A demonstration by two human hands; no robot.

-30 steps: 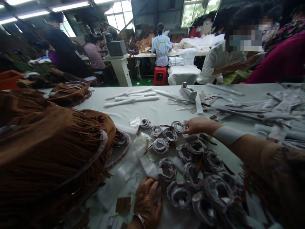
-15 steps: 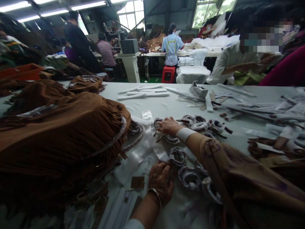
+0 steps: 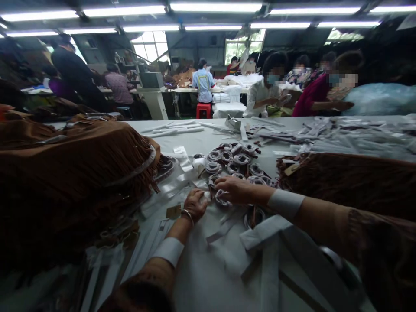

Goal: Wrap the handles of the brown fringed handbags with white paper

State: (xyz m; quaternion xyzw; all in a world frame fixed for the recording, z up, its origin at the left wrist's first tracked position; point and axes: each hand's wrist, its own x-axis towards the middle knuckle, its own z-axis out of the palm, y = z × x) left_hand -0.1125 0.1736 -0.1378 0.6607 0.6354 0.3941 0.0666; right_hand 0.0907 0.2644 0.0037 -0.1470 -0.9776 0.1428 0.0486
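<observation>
Across the pale table (image 3: 201,268) lies a cluster of small rolled coils (image 3: 241,159), wrapped in whitish material, some with brown ends showing. My right hand (image 3: 234,189) is closed at the near edge of this cluster, its fingers gripping a wrapped coil (image 3: 222,198). Just left of it, my left hand (image 3: 195,205) is closed, fingers curled in by a small white piece; what it holds is mostly hidden. Clear plastic sleeves (image 3: 183,159) lie beyond my left hand, and a brown tag (image 3: 173,211) is beside its wrist.
Brown fringed bags (image 3: 81,160) are heaped on the left. A dark brown fringed pile (image 3: 351,186) stands on the right, with wrapped strips (image 3: 360,134) behind it. Loose white strips (image 3: 269,238) lie near my right forearm. Several people work beyond the table.
The view has swung right and tilted up. My right hand has drawn back from the farther coils to a nearer one. My left hand has moved off the plastic sleeve, closer to my right hand.
</observation>
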